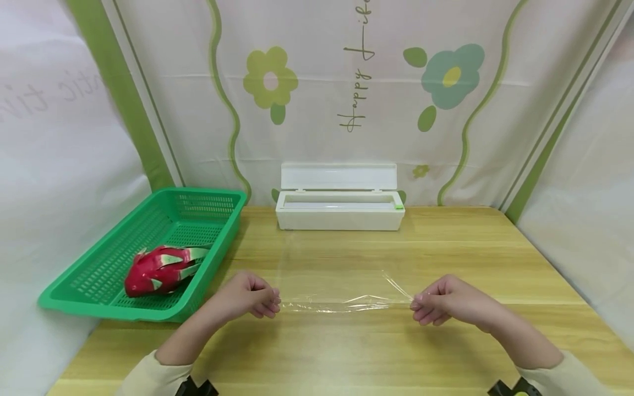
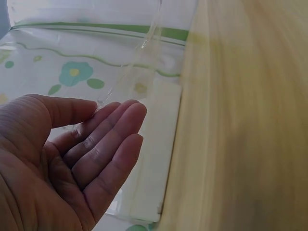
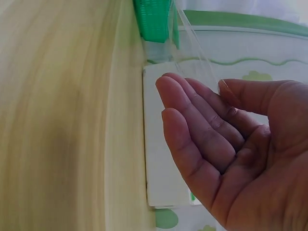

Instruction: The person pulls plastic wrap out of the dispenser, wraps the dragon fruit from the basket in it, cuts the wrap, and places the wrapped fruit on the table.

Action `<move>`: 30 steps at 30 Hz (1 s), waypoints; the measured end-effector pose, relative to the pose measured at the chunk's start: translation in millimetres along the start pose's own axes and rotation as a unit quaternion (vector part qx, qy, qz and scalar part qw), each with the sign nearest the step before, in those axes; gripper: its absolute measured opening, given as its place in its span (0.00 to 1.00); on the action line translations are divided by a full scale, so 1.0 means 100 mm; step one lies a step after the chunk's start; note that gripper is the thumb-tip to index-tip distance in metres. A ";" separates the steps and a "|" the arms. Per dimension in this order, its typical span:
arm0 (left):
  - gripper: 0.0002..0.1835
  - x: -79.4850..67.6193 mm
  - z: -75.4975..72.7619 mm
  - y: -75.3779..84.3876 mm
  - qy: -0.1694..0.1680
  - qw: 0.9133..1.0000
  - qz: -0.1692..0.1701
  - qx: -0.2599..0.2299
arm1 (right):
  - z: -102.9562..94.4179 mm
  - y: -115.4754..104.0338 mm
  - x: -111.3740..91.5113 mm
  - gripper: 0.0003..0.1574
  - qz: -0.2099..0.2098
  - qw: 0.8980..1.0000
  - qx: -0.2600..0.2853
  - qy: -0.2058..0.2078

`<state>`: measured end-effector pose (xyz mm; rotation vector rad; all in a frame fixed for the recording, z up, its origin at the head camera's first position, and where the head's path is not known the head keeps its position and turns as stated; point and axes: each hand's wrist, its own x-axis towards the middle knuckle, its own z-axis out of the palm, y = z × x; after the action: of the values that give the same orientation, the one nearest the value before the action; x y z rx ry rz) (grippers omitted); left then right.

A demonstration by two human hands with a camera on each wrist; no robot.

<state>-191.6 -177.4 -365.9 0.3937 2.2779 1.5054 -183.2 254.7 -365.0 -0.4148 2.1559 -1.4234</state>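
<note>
A sheet of clear plastic wrap (image 1: pixel 342 305) is stretched between my two hands over the table. My left hand (image 1: pixel 252 295) pinches its left corner between thumb and forefinger; the other fingers curve loosely, as the left wrist view shows. At the right corner my right hand (image 1: pixel 441 301) pinches the film the same way, with creases running from the fingertips. Behind the film stands a white wrap dispenser box (image 1: pixel 342 220), its lid (image 1: pixel 339 177) raised, a roll (image 1: pixel 339 205) inside and a small green piece (image 1: pixel 399 207) at its right end. The film reaches back toward this box.
A green plastic basket (image 1: pixel 213 275) stands at the left of the wooden table (image 1: pixel 346 357), with a red dragon fruit (image 1: pixel 160 270) lying in it. A flower-printed white curtain (image 1: pixel 317 126) hangs right behind the box, and white cloth (image 1: pixel 594 165) closes off the sides.
</note>
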 end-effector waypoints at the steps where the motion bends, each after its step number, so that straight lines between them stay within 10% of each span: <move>1: 0.15 0.00 0.01 -0.02 -0.001 1.000 -0.001 0.003 | 0.01 0.01 0.01 0.20 0.003 1.000 -0.004 0.001; 16: 0.15 0.05 0.15 -0.19 -0.008 0.992 -0.013 0.124 | 0.17 0.17 0.07 0.22 0.040 0.989 -0.139 0.032; 30: 0.24 0.04 0.24 -0.23 0.020 0.957 0.010 0.288 | 0.30 0.18 0.10 0.25 0.038 0.957 -0.278 0.076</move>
<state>-184.8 -164.5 -395.8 0.5453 2.7262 0.8300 -173.9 234.0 -393.3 -0.4237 2.6575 -0.8081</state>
